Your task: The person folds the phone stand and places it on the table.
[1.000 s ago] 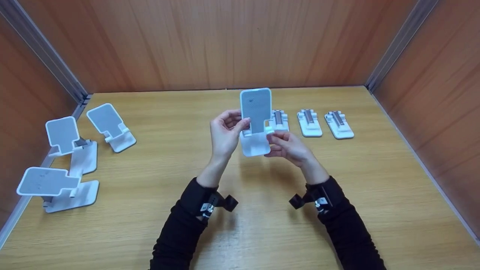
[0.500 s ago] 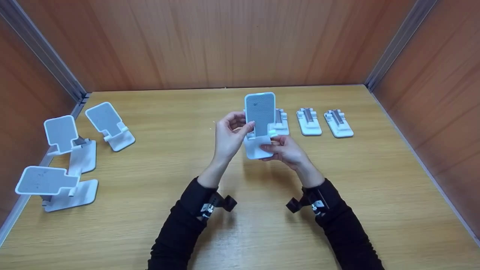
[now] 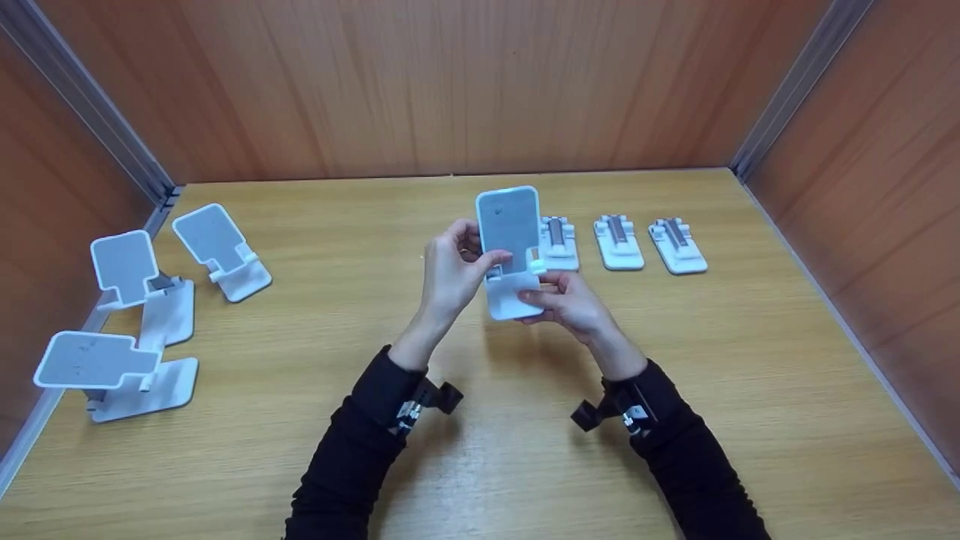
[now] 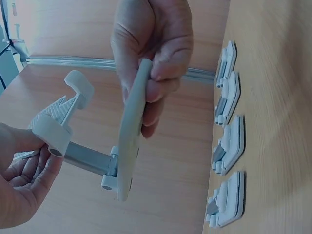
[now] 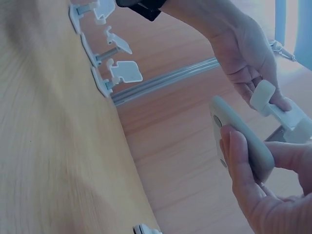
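Observation:
A white phone stand, its grey-padded upper plate unfolded above its base, is held up over the table. My left hand pinches the plate's left edge, thumb across the front. Lower down, my right hand grips the base, its thumb on the near face and fingers behind. In the left wrist view a metal arm links the plate side to the base. The right wrist view shows the round feet on the base's underside, facing the table.
Several folded phone stands lie in a row at the back right. Three unfolded stands stand at the left side. Wooden panels close off the back and both sides of the table.
The held stand has dropped slightly. My right hand has shifted inward from the base's right edge, and its thumb now lies over the base's face. My left hand keeps its pinch on the plate.

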The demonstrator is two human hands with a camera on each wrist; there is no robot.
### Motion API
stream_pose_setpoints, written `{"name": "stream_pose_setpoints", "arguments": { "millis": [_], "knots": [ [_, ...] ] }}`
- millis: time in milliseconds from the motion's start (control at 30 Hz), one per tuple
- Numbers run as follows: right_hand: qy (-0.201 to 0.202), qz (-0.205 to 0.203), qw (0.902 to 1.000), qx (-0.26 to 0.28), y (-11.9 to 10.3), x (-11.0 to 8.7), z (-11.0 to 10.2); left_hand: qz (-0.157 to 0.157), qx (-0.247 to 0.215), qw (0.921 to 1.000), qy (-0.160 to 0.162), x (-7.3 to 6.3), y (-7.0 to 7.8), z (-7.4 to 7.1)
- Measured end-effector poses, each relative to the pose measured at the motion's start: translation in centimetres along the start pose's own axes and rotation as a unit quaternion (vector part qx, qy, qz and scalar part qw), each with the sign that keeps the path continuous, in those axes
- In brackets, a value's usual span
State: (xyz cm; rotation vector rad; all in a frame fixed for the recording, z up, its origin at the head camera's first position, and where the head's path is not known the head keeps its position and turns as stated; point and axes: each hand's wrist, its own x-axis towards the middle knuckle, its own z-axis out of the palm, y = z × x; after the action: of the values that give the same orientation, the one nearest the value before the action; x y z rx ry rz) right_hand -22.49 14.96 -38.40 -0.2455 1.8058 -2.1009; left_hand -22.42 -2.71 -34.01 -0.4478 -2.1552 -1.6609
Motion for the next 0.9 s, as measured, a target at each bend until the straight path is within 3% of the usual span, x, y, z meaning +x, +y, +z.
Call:
{"name": "stream_pose_setpoints", "arguments": {
  "millis": [233,600,767,900],
  "knots": [
    [-0.011,0.018,0.9996,0.019,-0.3,-0.4,0.4,0.074,0.059,0.9949,0.034,0.3,-1.3,0.5],
    [-0.028,0.029,0.9984,0.039,-0.3,-0.8,1.1,0.117,0.096,0.9866,0.061,0.8,-2.8,0.5],
    [-0.02,0.026,0.9987,0.04,-0.3,-0.8,1.1,0.133,0.124,0.982,0.052,0.7,-2.5,0.4],
    [0.003,0.028,0.9991,0.031,-0.4,-0.7,1.0,0.162,0.146,0.9748,0.047,0.8,-1.2,0.0]
  ]
}}
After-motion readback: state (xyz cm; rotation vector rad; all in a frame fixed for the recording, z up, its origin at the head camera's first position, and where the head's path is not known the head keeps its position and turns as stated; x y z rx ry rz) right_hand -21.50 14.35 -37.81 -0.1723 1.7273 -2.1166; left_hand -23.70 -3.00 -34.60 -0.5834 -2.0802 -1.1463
